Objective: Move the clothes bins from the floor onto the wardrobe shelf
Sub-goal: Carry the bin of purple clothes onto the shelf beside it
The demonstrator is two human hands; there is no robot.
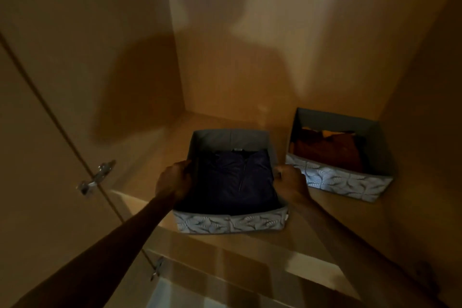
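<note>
Both hands, left hand (172,181) and right hand (291,180), grip opposite side walls of the near bin (231,222) on the wardrobe shelf (160,147). It holds a dark garment (235,180). A second bin (347,180) sits just beside it.

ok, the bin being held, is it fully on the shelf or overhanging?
Overhanging. The held bin has its patterned front past the shelf edge; left hand and right hand grip its side walls.

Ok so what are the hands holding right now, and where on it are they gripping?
Both hands hold the bin with the dark garment: left hand on its left side rim, right hand on its right side rim.
</note>
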